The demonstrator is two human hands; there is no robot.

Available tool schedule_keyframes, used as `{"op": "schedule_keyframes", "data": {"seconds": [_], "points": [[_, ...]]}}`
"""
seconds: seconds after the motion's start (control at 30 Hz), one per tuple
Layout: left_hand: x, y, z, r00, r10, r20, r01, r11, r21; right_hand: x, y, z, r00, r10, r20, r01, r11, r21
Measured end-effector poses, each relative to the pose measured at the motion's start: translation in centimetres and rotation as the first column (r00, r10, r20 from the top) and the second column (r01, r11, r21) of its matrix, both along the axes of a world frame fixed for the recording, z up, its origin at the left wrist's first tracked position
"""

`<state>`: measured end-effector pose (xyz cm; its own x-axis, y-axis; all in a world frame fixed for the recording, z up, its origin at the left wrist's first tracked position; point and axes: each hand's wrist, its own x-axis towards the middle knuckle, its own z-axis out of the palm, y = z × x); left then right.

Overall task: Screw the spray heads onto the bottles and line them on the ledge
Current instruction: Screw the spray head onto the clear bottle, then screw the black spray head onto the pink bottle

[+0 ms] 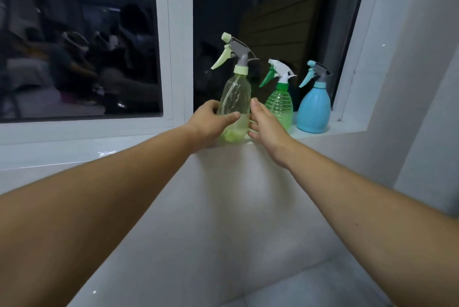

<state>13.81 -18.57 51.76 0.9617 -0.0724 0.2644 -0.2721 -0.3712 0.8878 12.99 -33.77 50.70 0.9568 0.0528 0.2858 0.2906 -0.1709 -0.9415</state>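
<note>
Both our forearms reach out over the pale wall below the window, toward the ledge (310, 135). At its near edge, our left hand (208, 127) wraps the lower body of the yellow bottle (236, 105): thumb laid across the front, fingers curled round the far side, so it is closed on the bottle. Our right hand (267, 125) sits just beside the bottle on the other side, fingers spread and fairly wide, holding nothing; whether the fingertips touch the plastic we cannot tell.

That bottle stands upright on the ledge with its spray head (236, 51) on the neck, trigger pointing left. Beyond it to the right stand the green bottle (279, 105) and then the blue bottle (314, 110), each with a head on, triggers also to the left, both hard against the window frame (178, 40).

We judge the screwing to be done and this to be the placing of the last bottle. Next we need to settle it level with the other two, perhaps nudging it back into their row, then let go gently so it does not tip off the front edge.
</note>
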Motion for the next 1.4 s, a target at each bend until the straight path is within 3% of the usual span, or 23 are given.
{"op": "schedule_keyframes", "data": {"seconds": [0.3,0.63,0.7,0.8,0.9,1.0,1.1,1.23,1.4], "points": [[3.1,1.3,-1.4,1.000,0.006,-0.027,-0.007,0.999,-0.044,3.0,0.4,-1.0,1.000,0.002,0.007,-0.002,1.000,0.007],[2.7,1.4,-1.6,0.998,0.066,-0.018,-0.065,0.997,0.035,1.7,-0.7,-1.6,0.996,-0.053,0.078,0.054,0.998,-0.016],[1.7,1.5,-1.6,0.991,0.120,0.051,-0.123,0.990,0.066,0.4,-1.5,-2.0,0.993,-0.093,0.078,0.093,0.996,0.010],[-1.0,0.6,-2.6,0.919,0.208,0.334,-0.249,0.965,0.085,-1.8,-3.8,-3.4,0.982,-0.171,0.076,0.170,0.985,0.018],[-3.9,-2.0,-5.4,0.898,0.120,0.423,-0.150,0.988,0.039,-4.0,-6.7,-6.3,0.974,-0.224,0.018,0.224,0.974,-0.017],[-5.5,-5.8,-9.9,0.967,-0.053,0.250,0.038,0.997,0.064,-6.1,-10.6,-10.5,0.961,-0.262,-0.093,0.255,0.964,-0.080],[-6.1,-9.5,-15.9,0.982,-0.174,-0.073,0.181,0.979,0.090,-8.5,-15.0,-15.7,0.923,-0.305,-0.236,0.254,0.941,-0.224],[-7.2,-13.5,-25.1,0.848,-0.257,-0.463,0.370,0.913,0.171,-12.2,-21.0,-23.0,0.824,-0.396,-0.405,0.218,0.882,-0.418],[-10.5,-18.0,-34.5,0.637,-0.286,-0.716,0.542,0.826,0.152,-16.4,-27.3,-32.5,0.685,-0.486,-0.542,0.072,0.786,-0.614]]}}
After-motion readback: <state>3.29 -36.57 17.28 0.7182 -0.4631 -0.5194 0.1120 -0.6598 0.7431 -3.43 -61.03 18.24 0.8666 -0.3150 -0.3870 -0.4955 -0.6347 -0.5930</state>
